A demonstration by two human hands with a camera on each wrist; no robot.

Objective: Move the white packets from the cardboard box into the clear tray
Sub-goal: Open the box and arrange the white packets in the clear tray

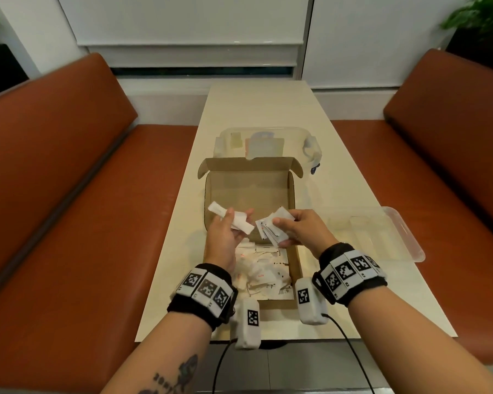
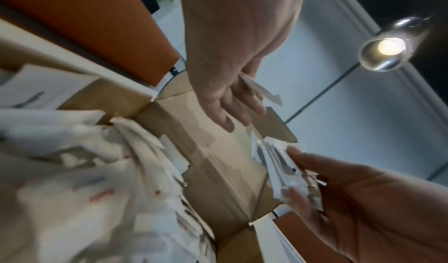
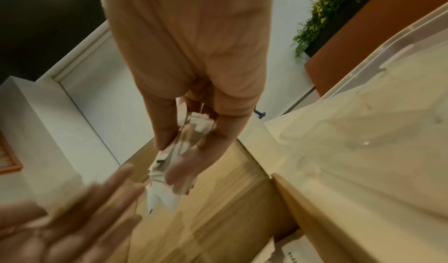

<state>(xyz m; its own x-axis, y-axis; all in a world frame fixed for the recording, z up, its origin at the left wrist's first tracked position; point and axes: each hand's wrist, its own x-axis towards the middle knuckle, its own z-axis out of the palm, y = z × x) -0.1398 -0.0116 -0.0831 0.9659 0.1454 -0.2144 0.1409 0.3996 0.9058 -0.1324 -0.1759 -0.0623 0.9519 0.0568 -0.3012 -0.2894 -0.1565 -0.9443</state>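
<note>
The open cardboard box (image 1: 291, 194) lies mid-table, with a heap of white packets (image 1: 264, 270) in its near half; the same heap (image 2: 84, 171) looks blurred in the left wrist view. Above the box my left hand (image 1: 229, 227) holds a few long packets (image 1: 241, 221), which show behind its fingers (image 2: 263, 93). My right hand (image 1: 285, 230) pinches a fanned bunch of packets (image 1: 269, 230), also visible from its own wrist (image 3: 164, 190). The hands are close together, roughly a packet's width apart. The clear tray (image 1: 410, 240) lies to the right of the box and looks empty.
A clear lidded container (image 1: 310, 143) with items inside stands behind the box. Orange benches (image 1: 69, 194) run along both sides of the narrow cream table (image 1: 268, 109). Cables trail from the wrist cameras over the table's near edge.
</note>
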